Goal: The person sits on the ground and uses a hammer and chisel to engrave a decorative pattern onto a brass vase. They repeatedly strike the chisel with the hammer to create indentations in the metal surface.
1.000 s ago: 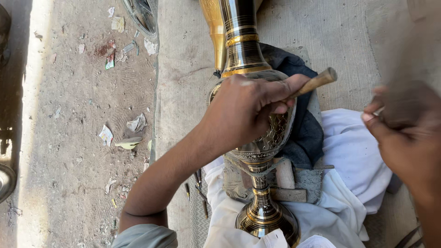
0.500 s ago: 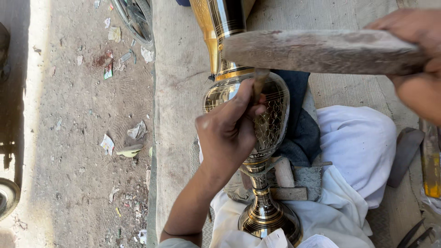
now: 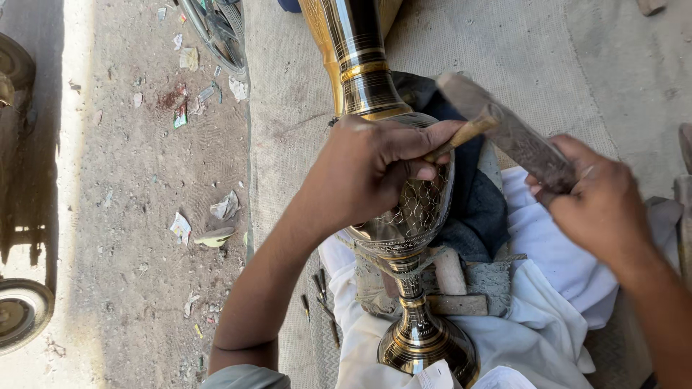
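Littered dirt ground lies at 9 o'clock beside a concrete floor [image 3: 504, 43]. The brass vase [image 3: 404, 209] lies centre frame across white-clothed legs. Left hand [image 3: 364, 173] grips a punch [image 3: 461, 135] against the vase. Right hand [image 3: 598, 209], at 3 o'clock, clenches a mallet [image 3: 504, 130] whose head meets the punch.

Outdoors, in hard sunlight. Left of the grey woven ground mat [image 3: 288, 130]: bare brown dirt ground [image 3: 122, 216], strewn with scraps of paper litter [image 3: 180, 229]. Beyond the mat's top left corner, a spoked bicycle wheel [image 3: 216, 32]. Far left of the mat, dark rubber vehicle tyres [image 3: 18, 313] in deep shadow.
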Motion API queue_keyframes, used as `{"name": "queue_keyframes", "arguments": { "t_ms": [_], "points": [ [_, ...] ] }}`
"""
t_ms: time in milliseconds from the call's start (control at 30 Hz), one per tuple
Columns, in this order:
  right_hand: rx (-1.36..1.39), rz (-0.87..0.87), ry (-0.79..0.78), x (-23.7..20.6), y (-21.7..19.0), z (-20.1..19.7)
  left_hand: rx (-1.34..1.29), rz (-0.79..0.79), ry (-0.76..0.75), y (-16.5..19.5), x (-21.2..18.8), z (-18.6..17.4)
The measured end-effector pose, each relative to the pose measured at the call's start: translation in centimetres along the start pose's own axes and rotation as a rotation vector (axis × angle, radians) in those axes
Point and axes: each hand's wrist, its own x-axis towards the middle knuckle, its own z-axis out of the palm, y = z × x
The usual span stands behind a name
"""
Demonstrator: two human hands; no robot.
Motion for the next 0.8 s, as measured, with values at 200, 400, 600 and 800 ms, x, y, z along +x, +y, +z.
{"name": "queue_keyframes", "arguments": {
  "t_ms": [200, 400, 600, 800],
  "points": [
    [0.592, 0.04, 0.148, -1.1, -0.6, 0.5, -0.151, -0.043, -0.127, 0.1, 1.2, -0.6],
    [0.778, 0.001, 0.228, -0.9, -1.9, -1.1, -0.118, 0.017, -0.091, -0.1, 0.9, -0.6],
    [0.578, -0.077, 0.191, 0.2, 2.3, -1.3, -0.02, -0.035, 0.072, 0.8, -0.8, 0.2],
    [0.429, -0.247, 0.227, 0.3, 3.7, -1.3, -0.066, -0.029, 0.081, 0.5, -0.9, 0.5]
  ]
}}
